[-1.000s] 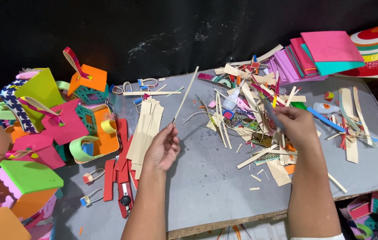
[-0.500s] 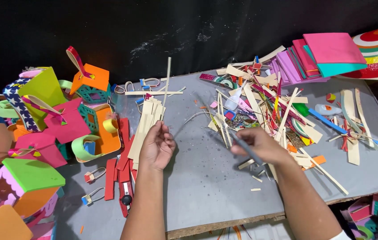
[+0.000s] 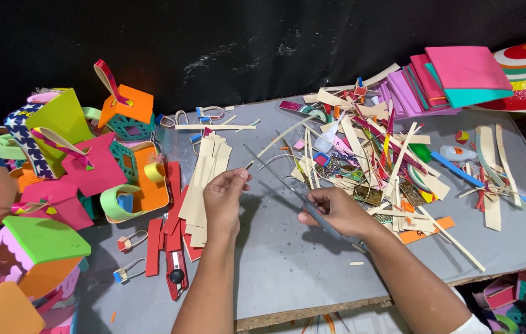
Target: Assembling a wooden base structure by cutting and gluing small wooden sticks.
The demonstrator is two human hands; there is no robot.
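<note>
Head cam, only 1 view. In the middle of the frame the left hand [image 3: 224, 195] is curled shut, thumb & fingers pinching the low end of a long thin pale wood strip [image 3: 278, 141]. The strip is skinny & flat, cream colour, and it slants up to the right toward the scrap pile.

The right hand [image 3: 332, 210], just right of middle, is closed around a grey pair of scissors [image 3: 288, 184]. The blades look parted & point up-left at the strip's low end. Can't tell if they touch it.

Both hands are over the grey table top [image 3: 288, 272]. A stack of same cream strips [image 3: 204, 185] lies just left of the left hand.

Vs 0.5 s ago: strip stood nearly straight up, now it leans right. Right hand came in closer to the left one.
</note>
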